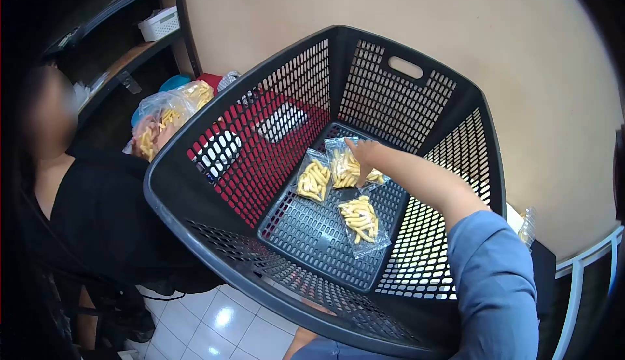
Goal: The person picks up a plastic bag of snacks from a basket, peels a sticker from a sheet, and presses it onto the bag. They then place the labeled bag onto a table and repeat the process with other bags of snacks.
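My right hand (366, 157) reaches down into a large black plastic basket (299, 226). Its fingers are bent over the top of a small clear bag of yellow finger-shaped snacks (342, 166) and appear to grip it. Left of that lies a second snack bag (314, 179), and a third bag (360, 219) lies nearer me on the basket floor. Another bag (376, 176) is partly hidden under my right wrist. Part of my left arm (299, 343) shows below the near rim; the basket wall hides the fingers of my left hand.
A person in black (124, 223) is close on the left. Behind them, a big clear bag of yellow snacks (170, 114) rests near a red surface seen through the basket. Dark shelves (124, 60) hold a white bin (159, 25). A beige wall (260, 8) stands behind the basket.
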Demonstrator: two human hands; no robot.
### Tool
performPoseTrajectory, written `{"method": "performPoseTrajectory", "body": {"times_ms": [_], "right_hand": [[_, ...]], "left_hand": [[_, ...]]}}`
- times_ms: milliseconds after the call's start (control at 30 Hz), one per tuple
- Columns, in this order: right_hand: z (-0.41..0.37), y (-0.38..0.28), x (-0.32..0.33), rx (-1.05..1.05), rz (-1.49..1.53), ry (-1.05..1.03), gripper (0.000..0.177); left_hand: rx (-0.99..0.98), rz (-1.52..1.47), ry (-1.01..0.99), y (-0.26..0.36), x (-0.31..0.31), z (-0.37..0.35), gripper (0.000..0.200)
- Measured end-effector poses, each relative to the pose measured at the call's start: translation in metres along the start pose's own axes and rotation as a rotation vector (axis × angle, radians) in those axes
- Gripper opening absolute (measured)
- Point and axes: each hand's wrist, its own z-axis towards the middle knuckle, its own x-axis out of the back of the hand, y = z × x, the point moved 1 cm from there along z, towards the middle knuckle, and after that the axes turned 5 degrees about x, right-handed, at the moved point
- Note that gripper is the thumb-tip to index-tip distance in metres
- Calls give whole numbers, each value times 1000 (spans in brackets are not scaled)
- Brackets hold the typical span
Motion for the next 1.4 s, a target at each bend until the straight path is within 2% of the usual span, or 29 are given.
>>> {"method": "performPoseTrajectory", "body": {"times_ms": [67, 100, 200, 267, 300, 333, 400, 467, 533, 600, 667, 700, 733, 767, 800, 867, 933, 967, 1000, 1033, 1067, 1100, 1133, 1200, 1233, 1267, 1300, 1333, 1400], "right_hand": [[17, 2, -24, -53, 221, 32, 135], [14, -1, -22, -78, 237, 55, 135], [14, 6, -5, -97, 287, 22, 131], [7, 24, 20, -22, 438, 93, 129], [24, 38, 26, 50, 457, 233, 128], [6, 44, 49, 94, 537, 386, 120], [-3, 68, 90, 183, 630, 633, 119], [-37, 82, 137, 152, 636, 836, 114], [-65, 102, 170, 280, 700, 1050, 114], [-112, 111, 194, 253, 802, 1132, 111], [-205, 91, 202, 315, 768, 1063, 104], [-216, 96, 199, 313, 797, 1197, 104], [-234, 101, 190, 315, 811, 1295, 103], [-257, 101, 177, 312, 824, 1393, 102], [-272, 103, 161, 297, 827, 1394, 102], [-307, 111, 127, 361, 799, 1686, 94], [-333, 126, 86, 333, 754, 1773, 89], [-345, 134, 62, 321, 712, 1859, 84], [-357, 146, 31, 313, 712, 1857, 84], [-368, 158, -3, 352, 956, 1758, 82], [-376, 167, -32, 389, 1191, 1642, 79], [-384, 144, -48, 366, 1242, 1630, 89], [-393, 118, -67, 343, 1291, 1617, 100], [-392, 114, -124, 266, 1184, 1646, 90], [-391, 109, -151, 175, 1021, 1659, 89], [-390, 103, -176, 87, 860, 1660, 89], [-388, 95, -198, 71, 884, 1633, 88], [-386, 85, -217, 56, 909, 1604, 88], [-386, 63, -242, -28, 1009, 1541, 89]], "left_hand": [[31, 4, -56, -2, -1, -1, 67], [43, 5, -84, -3, -2, 0, 66], [75, 19, -172, -6, -2, -1, 65], [98, 29, -221, -8, -1, -4, 64], [110, 33, -244, -9, -1, -7, 64], [122, 36, -266, -10, -2, -9, 63], [144, 40, -308, -9, -6, -15, 62], [168, 46, -356, -8, -10, -23, 62], [194, 54, -402, -5, -16, -33, 61], [219, 59, -444, -1, -24, -44, 60], [243, 64, -485, 2, -36, -57, 59], [256, 69, -508, 1, -42, -64, 59], [268, 78, -537, 0, -47, -73, 59], [279, 86, -569, 39, -36, -54, 58], [287, 92, -602, 78, -37, -51, 58], [296, 100, -665, 77, -57, -70, 57], [311, 103, -723, 96, -75, -82, 57], [321, 106, -749, 26, -109, -130, 57], [417, 181, -371, 14, -131, -149, 67], [416, 180, -376, 26, -139, -154, 67], [429, 54, -319, 40, -147, -157, 77], [442, -72, -261, 51, -156, -163, 90], [178, 57, -53, 48, -171, -174, 84], [135, -112, 1, 61, -186, -187, 82], [137, -114, -2, 68, -196, -192, 82], [35, -119, 25, 77, -205, -196, 81], [-65, -121, 52, 87, -213, -201, 80], [-54, -119, 47, 103, -220, -199, 80], [-244, -389, -64, 156, -229, -176, 71]]}}
